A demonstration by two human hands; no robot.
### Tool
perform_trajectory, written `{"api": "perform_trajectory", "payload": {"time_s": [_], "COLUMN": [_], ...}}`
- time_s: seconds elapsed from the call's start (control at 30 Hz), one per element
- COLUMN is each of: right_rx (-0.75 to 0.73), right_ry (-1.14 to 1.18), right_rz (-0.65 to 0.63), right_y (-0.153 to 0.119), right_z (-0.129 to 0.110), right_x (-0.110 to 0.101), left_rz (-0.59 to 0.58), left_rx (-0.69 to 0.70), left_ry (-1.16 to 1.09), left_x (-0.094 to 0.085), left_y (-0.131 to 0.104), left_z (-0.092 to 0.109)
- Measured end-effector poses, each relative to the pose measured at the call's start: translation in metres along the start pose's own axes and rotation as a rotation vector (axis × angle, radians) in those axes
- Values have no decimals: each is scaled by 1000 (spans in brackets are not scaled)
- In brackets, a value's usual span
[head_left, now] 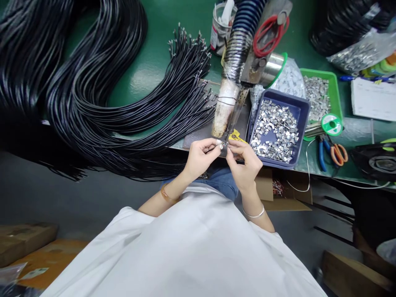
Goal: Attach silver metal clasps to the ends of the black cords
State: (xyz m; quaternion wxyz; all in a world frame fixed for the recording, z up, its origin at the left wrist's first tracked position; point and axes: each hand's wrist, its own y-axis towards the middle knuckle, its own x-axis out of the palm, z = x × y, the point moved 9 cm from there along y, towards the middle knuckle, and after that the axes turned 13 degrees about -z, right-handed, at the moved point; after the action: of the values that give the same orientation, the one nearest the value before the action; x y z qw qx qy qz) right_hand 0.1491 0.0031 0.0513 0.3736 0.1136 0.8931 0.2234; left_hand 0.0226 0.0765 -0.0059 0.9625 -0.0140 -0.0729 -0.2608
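In front of my body, at the bench edge, my left hand [204,156] and my right hand [244,163] meet fingertip to fingertip. Both pinch at a small shiny metal connector [223,144]; its details are too small to make out, and the fingers partly cover it. Just beyond the fingertips hangs the stained white mouth of a duct hose [225,103]. To the left, a thick bundle of black cables [123,119] lies with its metal-tipped ends toward my hands. A dark blue tray [301,119] of small silvery metal shells [275,130] stands right of my right hand.
Further right are a green tray [335,88] of metal parts, a solder wire spool [331,124], blue-handled pliers [322,154] and orange-handled cutters [338,154]. A plastic cup [220,29] stands behind the hose. An open cardboard box [287,204] sits below the bench edge.
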Motion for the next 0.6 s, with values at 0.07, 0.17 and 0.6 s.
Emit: {"api": "perform_trajectory", "payload": {"time_s": [0.07,0.17,0.6], "right_rx": [-3,-5,16], "right_ry": [-4,-6,-32], "right_rz": [7,4,-23], "right_y": [1,1,0], "right_z": [-1,-2,4], "right_x": [-1,-1,2], "left_rz": [13,22,24], "left_rx": [8,22,51], "left_ry": [22,49,151], "left_x": [-1,-3,-2], "left_y": [-1,-2,-4], "left_z": [2,3,3]}}
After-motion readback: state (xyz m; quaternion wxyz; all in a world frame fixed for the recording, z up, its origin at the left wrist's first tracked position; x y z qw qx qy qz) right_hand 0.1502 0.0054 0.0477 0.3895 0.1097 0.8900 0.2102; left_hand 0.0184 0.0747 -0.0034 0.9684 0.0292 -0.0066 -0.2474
